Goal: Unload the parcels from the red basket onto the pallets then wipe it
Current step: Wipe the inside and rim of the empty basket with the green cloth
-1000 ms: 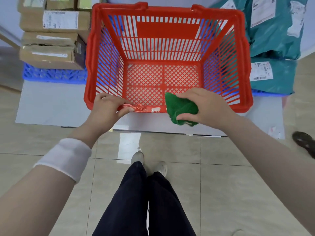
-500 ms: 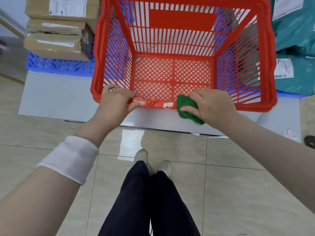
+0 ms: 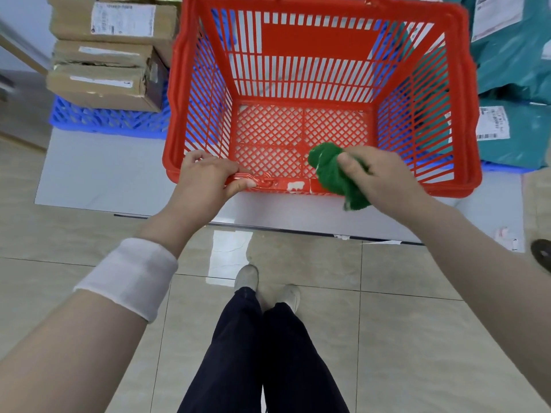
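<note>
The red basket point(image 3: 322, 43) stands on a grey mat point(image 3: 104, 174), between cardboard boxes point(image 3: 104, 87) stacked on a blue pallet point(image 3: 110, 120) and teal bags point(image 3: 515, 144). The left hand point(image 3: 205, 177) curls round its near rim. The right hand point(image 3: 378, 177) grips a bunched green cloth point(image 3: 329, 174) at that rim. The white labels point(image 3: 122, 19) on the parcels are too blurred to read.

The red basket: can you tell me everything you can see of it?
The red basket looks like moulded plastic: slatted walls, a diamond-lattice floor, a solid panel on the far wall and a thick rim. It stands upright on a pale grey sheet, with no parcels inside. White scuffs mark the near rim. The left hand grips that rim; the right hand holds a green cloth that drapes over it.
</note>
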Available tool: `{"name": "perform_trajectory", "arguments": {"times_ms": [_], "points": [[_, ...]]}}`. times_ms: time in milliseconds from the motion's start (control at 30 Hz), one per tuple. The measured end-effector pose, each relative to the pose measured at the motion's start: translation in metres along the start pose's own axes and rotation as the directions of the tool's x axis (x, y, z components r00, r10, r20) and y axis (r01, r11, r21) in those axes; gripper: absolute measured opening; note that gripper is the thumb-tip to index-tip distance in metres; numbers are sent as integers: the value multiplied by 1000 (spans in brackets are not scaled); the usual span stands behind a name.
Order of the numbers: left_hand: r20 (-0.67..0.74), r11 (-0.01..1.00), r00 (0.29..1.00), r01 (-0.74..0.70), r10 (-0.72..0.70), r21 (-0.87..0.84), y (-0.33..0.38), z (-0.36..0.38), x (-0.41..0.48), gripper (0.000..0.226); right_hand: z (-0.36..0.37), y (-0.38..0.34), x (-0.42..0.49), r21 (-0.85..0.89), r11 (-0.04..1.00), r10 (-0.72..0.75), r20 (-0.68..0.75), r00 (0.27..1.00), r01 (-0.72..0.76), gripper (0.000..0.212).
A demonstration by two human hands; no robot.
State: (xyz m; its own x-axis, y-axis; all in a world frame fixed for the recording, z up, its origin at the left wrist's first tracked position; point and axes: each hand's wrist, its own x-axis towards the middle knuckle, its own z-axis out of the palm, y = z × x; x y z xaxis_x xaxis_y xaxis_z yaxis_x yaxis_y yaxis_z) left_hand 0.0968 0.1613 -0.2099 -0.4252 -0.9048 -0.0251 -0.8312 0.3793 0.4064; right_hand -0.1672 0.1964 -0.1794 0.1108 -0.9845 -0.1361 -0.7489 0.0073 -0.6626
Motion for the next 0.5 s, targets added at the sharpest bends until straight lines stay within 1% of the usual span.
{"name": "perform_trajectory", "arguments": {"times_ms": [33, 67, 100, 133, 167, 200, 267, 333, 400, 500], "points": [[-4, 1000, 1000, -5, 5, 2, 0, 0, 0, 39, 8, 0, -2, -145, 986, -82, 38, 996, 86, 53], [-6, 1000, 1000, -9, 9, 6, -1, 1, -1, 41, 18, 1, -2, -309, 934, -162, 78, 984, 178, 64], [-9, 1000, 1000, -15, 15, 10, -1, 1, -1, 42, 30, 5, -2, -452, 853, -243, 102, 965, 262, 72], [-15, 1000, 1000, -19, 19, 13, -1, 2, -1, 44, 40, 8, -1, -549, 779, -293, 110, 950, 304, 75], [-18, 1000, 1000, -22, 22, 15, -1, 2, -1, 45, 47, 11, -1, -611, 730, -318, 91, 944, 305, 74], [-18, 1000, 1000, -21, 22, 17, -1, 2, -1, 46, 51, 14, 1, -656, 694, -354, 48, 934, 297, 71], [-22, 999, 999, -27, 27, 25, -1, 3, 0, 43, 57, 21, 6, -723, 621, -462, -25, 887, 303, 65], [-29, 999, 999, -34, 35, 28, -2, 2, 0, 44, 58, 24, 9, -746, 578, -538, -45, 842, 329, 64], [-34, 999, 999, -32, 34, 30, -1, 2, 1, 49, 58, 24, 11, -752, 563, -573, -55, 818, 344, 65], [-23, 999, 999, -28, 30, 43, -2, 3, 1, 52, 58, 22, 10, -742, 577, -581, -77, 810, 342, 64]]}}
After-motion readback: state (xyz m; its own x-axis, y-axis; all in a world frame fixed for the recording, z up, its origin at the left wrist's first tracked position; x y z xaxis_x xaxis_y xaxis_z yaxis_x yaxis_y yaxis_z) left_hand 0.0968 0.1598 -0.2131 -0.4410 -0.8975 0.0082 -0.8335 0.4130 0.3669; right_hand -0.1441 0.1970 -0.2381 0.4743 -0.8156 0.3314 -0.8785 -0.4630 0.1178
